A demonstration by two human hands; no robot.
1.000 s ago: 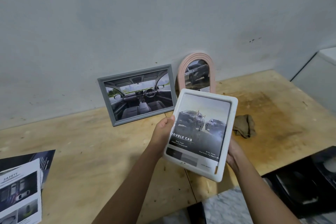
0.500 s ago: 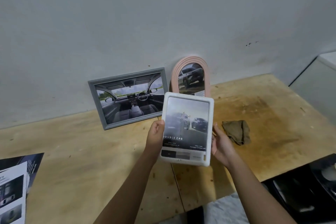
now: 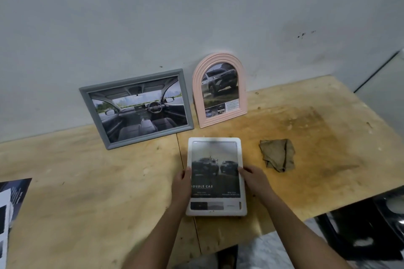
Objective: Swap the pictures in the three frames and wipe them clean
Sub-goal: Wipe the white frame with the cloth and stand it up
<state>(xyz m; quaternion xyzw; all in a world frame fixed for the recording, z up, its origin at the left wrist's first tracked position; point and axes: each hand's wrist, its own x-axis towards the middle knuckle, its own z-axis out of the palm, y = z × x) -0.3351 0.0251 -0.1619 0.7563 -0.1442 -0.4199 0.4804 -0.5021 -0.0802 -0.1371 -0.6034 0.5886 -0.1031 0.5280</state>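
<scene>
Plywood, pale and scuffed, makes up the table (image 3: 87, 181), with a dark brown stain spread across its right half, and it butts against a bare grey-white wall (image 3: 153, 17). Leaning on that wall, the grey frame (image 3: 131, 78) shows a car interior, and just to its right stands the pink arched frame (image 3: 196, 85) with an off-roader inside. A crumpled brown cloth (image 3: 277, 155) lies on the stain, right of centre. Printed brochures (image 3: 11, 203) poke in at the far-left edge, and something black (image 3: 360, 225) sits below the table's right corner.

And the white frame (image 3: 214, 139) has come down! Half a second ago it was held up in front of the pink arch, covering its foot. Now it sits low and nearer, fully clear of both standing frames, between them and the table's near edge. Whether it rests on the wood or hovers just above, I cannot tell. The sideways tilt of a second ago is gone too.

Its long axis runs near to far, top edge towards the wall, picture facing up, the caption reading upright from the near side.

Left hand (image 3: 181, 185) grips the left long edge, thumb over the rim. Right hand (image 3: 253, 179) grips the right edge the same way. The other fingers are hidden beneath the frame.
</scene>
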